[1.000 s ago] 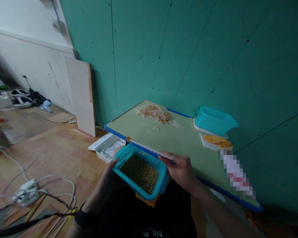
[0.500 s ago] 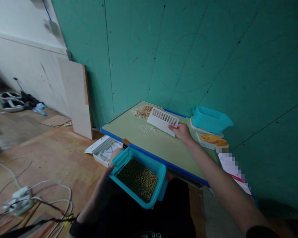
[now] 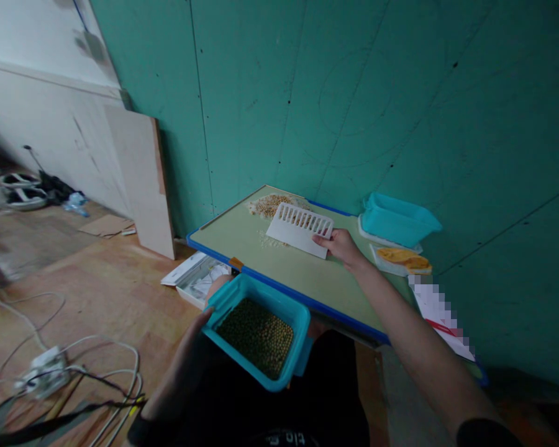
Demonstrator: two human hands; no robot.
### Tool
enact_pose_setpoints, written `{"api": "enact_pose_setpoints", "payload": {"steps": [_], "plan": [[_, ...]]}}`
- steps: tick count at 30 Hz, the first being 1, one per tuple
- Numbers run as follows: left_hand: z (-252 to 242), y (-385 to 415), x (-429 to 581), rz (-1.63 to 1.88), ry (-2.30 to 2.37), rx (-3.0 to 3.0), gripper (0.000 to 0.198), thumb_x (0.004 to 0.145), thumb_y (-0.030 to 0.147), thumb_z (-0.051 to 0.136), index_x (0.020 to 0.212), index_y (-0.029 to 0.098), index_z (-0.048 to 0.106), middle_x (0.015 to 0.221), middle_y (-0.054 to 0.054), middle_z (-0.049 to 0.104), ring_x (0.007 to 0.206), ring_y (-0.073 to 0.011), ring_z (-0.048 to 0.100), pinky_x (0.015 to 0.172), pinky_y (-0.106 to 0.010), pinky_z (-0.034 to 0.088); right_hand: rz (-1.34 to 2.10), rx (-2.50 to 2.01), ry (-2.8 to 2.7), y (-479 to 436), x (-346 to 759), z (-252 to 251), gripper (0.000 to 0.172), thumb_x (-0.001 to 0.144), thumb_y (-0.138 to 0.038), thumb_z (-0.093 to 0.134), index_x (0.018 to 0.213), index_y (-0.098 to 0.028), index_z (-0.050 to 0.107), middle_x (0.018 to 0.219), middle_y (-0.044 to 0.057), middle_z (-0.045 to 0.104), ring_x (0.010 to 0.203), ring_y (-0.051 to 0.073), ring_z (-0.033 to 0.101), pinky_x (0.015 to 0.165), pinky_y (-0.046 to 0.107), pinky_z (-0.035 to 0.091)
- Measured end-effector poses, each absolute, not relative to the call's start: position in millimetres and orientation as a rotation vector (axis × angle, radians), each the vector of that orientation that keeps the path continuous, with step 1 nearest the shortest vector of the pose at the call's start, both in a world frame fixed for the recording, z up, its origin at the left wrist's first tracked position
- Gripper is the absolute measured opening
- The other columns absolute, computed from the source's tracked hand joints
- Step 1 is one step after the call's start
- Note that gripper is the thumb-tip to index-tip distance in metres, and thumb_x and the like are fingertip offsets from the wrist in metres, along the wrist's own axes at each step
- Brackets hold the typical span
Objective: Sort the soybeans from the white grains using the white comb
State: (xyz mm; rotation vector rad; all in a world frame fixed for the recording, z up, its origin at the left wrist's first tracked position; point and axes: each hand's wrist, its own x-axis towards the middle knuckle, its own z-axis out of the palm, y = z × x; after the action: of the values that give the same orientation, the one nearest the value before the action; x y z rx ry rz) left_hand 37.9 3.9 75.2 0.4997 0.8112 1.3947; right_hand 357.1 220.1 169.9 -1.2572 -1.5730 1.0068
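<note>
The right arm (image 3: 412, 341) stretched from the lower right to mid-frame, the right hand (image 3: 341, 244) pinched; the left forearm (image 3: 170, 385) slanted at lower left, the left hand (image 3: 196, 330) clasped, partly hidden.

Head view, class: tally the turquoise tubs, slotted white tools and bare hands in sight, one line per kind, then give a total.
Turquoise tubs: 2 (near tub, far tub)
Slotted white tool: 1
Bare hands: 2 (left hand, right hand)
Total: 5
</note>
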Motion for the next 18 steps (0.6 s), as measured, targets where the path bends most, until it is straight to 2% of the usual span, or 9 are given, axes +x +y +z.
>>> {"api": "enact_pose_setpoints", "payload": {"steps": [3, 9, 13, 18], "plan": [[69.4, -0.5, 34.5, 1.405, 0.811, 0.498, 0.042, 0.103, 0.044, 0.068, 0.135, 0.018, 0.068, 0.137, -0.012, 0.069, 0.115, -0.0281, 0.070, 0.098, -0.049, 0.061, 1.059, -1.249, -1.550, 216.0, 357.0, 170.8, 0.060, 0.048, -0.065, 0.098, 0.078, -0.016, 0.082, 0.087, 0.012, 0.084, 0.080, 0.029, 0.077, 0.070, 0.039, 0.063], [58.7, -23.1, 27.6, 1.438, 0.838, 0.486, 0.033, 0.104, 0.042, 0.067, 0.128, 0.020, 0.072, 0.132, -0.011, 0.071, 0.108, -0.0241, 0.071, 0.092, -0.044, 0.063, 1.064, -1.194, -1.574, 210.2, 351.7, 172.2, 0.058, 0.050, -0.065, 0.097, 0.078, -0.017, 0.083, 0.088, 0.012, 0.084, 0.086, 0.029, 0.078, 0.079, 0.042, 0.063], [63.7, -11.5, 30.3, 1.393, 0.836, 0.486, 0.044, 0.102, 0.046, 0.068, 0.135, 0.017, 0.068, 0.135, -0.012, 0.070, 0.114, -0.0286, 0.071, 0.096, -0.049, 0.062, 1.064, -1.182, -1.619, 204.4, 349.9, 171.4, 0.057, 0.054, -0.064, 0.096, 0.083, -0.017, 0.085, 0.091, 0.011, 0.085, 0.087, 0.029, 0.078, 0.081, 0.043, 0.063], [71.4, 5.9, 33.9, 1.351, 0.849, 0.468, 0.045, 0.103, 0.048, 0.067, 0.138, 0.019, 0.068, 0.142, -0.013, 0.068, 0.122, -0.0303, 0.069, 0.103, -0.052, 0.058, 1.040, -1.196, -1.679, 194.4, 348.3, 169.9, 0.054, 0.062, -0.063, 0.093, 0.088, -0.016, 0.085, 0.094, 0.012, 0.085, 0.084, 0.028, 0.078, 0.080, 0.044, 0.063]]}}
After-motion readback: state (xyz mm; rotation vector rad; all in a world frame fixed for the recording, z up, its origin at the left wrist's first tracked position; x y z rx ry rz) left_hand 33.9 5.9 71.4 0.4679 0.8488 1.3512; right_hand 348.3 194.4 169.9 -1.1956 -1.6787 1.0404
